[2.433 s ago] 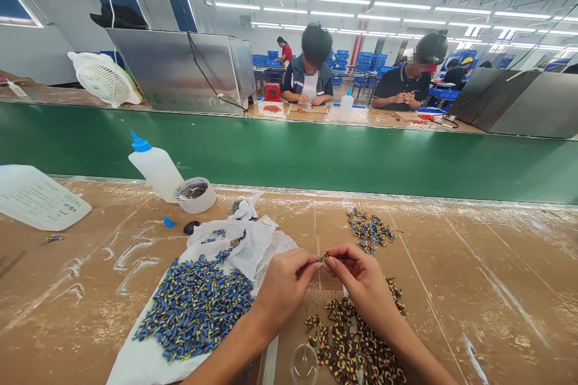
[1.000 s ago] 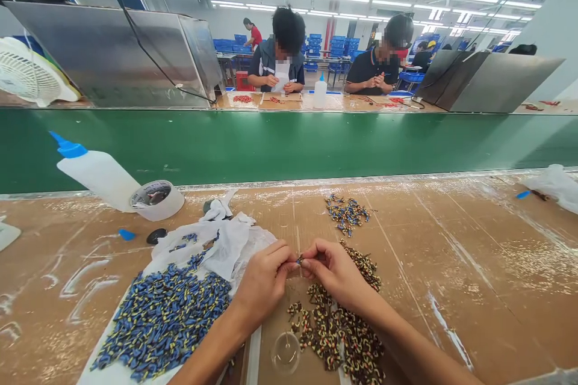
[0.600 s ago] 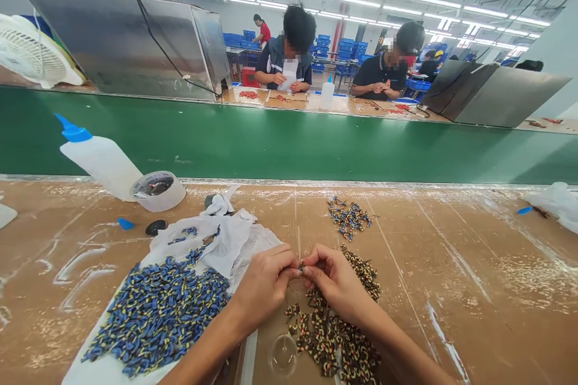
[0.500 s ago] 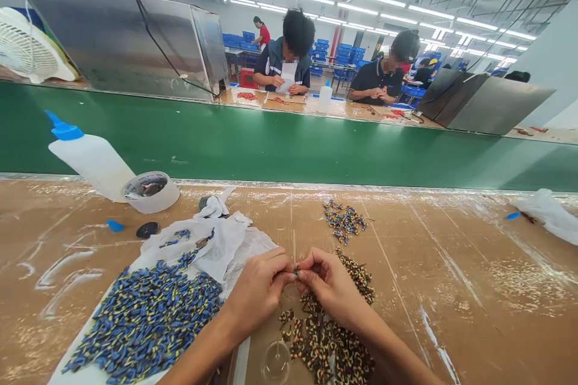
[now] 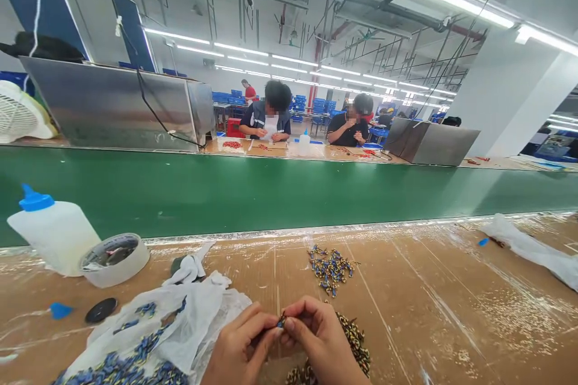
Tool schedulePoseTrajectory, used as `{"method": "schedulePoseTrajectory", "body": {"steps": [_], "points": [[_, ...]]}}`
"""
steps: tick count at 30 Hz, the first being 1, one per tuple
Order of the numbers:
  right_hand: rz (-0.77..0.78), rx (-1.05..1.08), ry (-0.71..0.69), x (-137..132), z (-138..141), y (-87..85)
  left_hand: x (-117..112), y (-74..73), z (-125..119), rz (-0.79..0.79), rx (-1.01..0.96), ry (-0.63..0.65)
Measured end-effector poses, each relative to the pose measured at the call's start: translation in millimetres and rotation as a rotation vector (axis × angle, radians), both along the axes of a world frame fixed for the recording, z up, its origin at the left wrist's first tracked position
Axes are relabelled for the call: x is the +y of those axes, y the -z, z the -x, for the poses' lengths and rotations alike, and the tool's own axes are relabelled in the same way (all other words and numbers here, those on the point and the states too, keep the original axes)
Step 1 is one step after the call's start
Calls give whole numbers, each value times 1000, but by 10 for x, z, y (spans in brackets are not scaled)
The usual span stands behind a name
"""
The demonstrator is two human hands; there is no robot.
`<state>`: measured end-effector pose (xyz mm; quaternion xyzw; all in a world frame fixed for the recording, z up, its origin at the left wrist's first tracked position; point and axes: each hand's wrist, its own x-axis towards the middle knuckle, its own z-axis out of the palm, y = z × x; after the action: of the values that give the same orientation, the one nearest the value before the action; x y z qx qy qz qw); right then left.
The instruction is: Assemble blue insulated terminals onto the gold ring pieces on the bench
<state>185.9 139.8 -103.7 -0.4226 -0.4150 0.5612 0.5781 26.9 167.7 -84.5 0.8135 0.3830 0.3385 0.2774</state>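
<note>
Reference landmark: the white sheet (image 5: 194,322). Blue-and-yellow pieces (image 5: 130,370) lie on its near part, now largely cropped at the lower edge because the view has tilted upward. Just right of the sheet, the left hand (image 5: 244,346) and right hand (image 5: 318,340) remain together, fingertips pinched on one small piece (image 5: 282,320); the hold is unchanged, so work on this piece appears unfinished. Right of the sheet, partly behind the right hand, is the dark-and-yellow pile (image 5: 354,340). Farther out and right of the sheet is the smaller mixed pile (image 5: 332,271). Beyond the sheet runs the green surface (image 5: 271,198); across it, a co-worker (image 5: 350,123) has raised one hand toward the face, apparently without bearing on the held piece.
</note>
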Motion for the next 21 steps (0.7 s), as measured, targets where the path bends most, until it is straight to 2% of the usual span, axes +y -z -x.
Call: {"method": "schedulePoseTrajectory", "body": {"steps": [10,18,21], "points": [[-14,-28,1,8,-5,12,25,65,-18,16,61,52],[-10,-50,-11,26,-20,52,63,207,-6,12,131,93],[9,-12,-30,41,-26,64,65,201,-7,3,125,117]]}}
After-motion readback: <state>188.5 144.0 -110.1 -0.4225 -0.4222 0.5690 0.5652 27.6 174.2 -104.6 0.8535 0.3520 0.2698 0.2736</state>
